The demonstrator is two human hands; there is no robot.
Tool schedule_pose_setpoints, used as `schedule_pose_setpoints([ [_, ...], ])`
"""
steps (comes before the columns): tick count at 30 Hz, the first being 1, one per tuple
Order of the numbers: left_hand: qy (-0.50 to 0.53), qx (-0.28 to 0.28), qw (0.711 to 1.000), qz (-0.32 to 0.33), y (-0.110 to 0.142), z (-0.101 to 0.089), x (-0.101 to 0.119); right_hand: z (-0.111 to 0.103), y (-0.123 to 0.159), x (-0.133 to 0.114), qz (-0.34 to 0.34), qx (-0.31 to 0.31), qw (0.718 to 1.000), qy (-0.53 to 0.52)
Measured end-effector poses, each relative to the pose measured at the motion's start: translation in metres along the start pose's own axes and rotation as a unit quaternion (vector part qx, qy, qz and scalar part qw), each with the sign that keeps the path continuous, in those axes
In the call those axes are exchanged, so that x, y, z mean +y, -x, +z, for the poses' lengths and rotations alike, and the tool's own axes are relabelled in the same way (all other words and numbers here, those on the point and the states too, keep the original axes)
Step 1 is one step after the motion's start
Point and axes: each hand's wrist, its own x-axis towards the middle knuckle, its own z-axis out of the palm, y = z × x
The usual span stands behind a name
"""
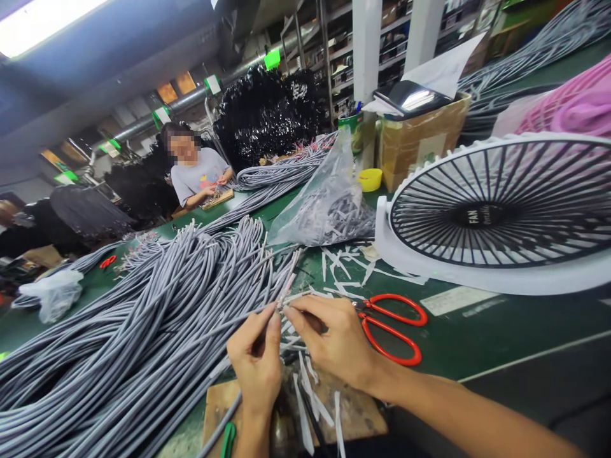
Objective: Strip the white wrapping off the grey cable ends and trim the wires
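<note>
I saw a long, loose heap of grey round cables [143, 318] along the left side of the green-topped table [443, 346], probably laid so their ends sat within reach. Towards the near edge, the left hand [255, 356] pinched a cable's pale pinkish wire end [287, 287], likely steadying it; the right hand [334, 334] pinched there too, seemingly on the same wires. Red-handled scissors [405, 324] lay just right, presumably kept handy.
</note>
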Motion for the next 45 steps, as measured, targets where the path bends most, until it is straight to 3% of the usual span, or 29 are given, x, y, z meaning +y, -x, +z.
schedule_pose_setpoints([
  [4,-0.077,-0.010,0.991,0.107,-0.0028,-0.0028,0.0005,0.0000,0.0014,0.0006,0.020,-0.005,1.000,-0.019],
  [7,-0.102,-0.019,0.985,0.140,-0.0034,-0.0034,0.0015,-0.0002,0.0025,0.0012,-0.039,0.016,0.999,0.004],
  [11,-0.112,-0.020,0.985,0.131,-0.0025,-0.0034,0.0009,0.0031,0.0035,0.0025,-0.106,0.038,0.993,0.019],
  [17,-0.051,-0.007,0.995,0.088,-0.0047,-0.0016,0.0000,0.0078,0.0013,0.0025,-0.032,-0.002,0.999,0.025],
  [30,0.003,0.017,1.000,-0.015,0.0007,0.0042,0.0042,0.0022,0.0003,0.0013,-0.024,-0.001,0.999,0.025],
  [36,-0.063,-0.013,0.997,0.050,0.0009,0.0018,0.0054,0.0052,0.0027,0.0014,-0.017,0.013,1.000,0.008],
  [40,-0.114,-0.039,0.986,0.118,-0.0020,-0.0011,0.0017,0.0053,0.0049,0.0008,-0.095,0.057,0.992,0.054],
  [45,-0.126,-0.029,0.984,0.122,-0.0024,-0.0015,-0.0006,0.0061,0.0065,0.0010,-0.163,0.049,0.978,0.118],
])
